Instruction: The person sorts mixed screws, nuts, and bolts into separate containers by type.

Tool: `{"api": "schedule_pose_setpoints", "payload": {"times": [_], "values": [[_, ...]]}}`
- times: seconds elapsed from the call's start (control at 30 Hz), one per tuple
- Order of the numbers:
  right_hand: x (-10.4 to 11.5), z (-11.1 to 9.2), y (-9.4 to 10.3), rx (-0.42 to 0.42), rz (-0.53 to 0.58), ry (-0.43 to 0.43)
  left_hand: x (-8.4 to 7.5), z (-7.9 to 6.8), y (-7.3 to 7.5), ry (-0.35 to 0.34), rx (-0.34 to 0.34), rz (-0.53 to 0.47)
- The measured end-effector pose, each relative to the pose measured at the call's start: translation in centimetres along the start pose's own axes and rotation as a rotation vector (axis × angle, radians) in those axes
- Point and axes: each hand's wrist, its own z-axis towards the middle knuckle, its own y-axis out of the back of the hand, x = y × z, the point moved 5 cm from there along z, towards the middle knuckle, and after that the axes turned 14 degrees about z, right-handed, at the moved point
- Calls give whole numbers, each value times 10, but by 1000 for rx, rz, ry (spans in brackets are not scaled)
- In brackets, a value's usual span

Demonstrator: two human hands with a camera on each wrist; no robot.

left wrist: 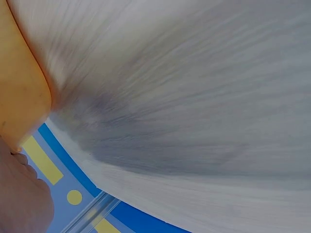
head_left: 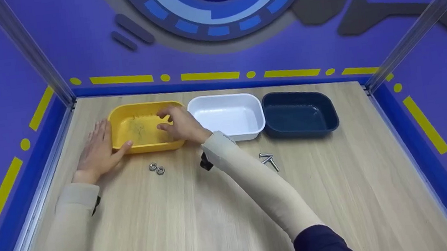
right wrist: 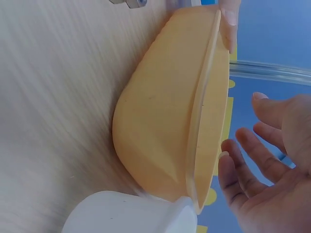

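In the head view a yellow plastic bin point(head_left: 150, 147) stands at the left of a row of bins. My left hand point(head_left: 98, 152) rests against its left end, fingers fairly straight along the outside and thumb over the front rim. Over the bin's right part hovers my right hand point(head_left: 181, 124), fingers loosely bent and spread. The right wrist view shows the right hand point(right wrist: 272, 170) beside the bin's rim, with nothing visible between thumb and fingers. Faint dark marks point(head_left: 138, 128) show on the bin's floor; what they are is unclear.
A white bin point(head_left: 226, 116) and a dark blue bin point(head_left: 300, 114) continue the row. Two hex nuts point(head_left: 157, 169) lie in front of the yellow bin. Several bolts point(head_left: 269, 160) lie right of my right forearm. Purple panels point(head_left: 216, 65) wall the table.
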Motion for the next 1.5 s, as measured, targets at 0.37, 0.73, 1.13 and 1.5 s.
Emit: {"api": "schedule_pose_setpoints", "payload": {"times": [0.37, 0.73, 1.13, 1.5], "values": [[5, -33, 1, 18, -24, 167, 2, 1, 5, -12, -12, 25], [4, -61, -6, 40, -14, 315, 3, -1, 5, -17, -21, 27], [-13, -85, -30, 67, 34, 357, 2, 1, 0, -15, -2, 33], [-31, -91, -59, 100, 91, 314, 0, 0, 1, -27, -12, 31]]}}
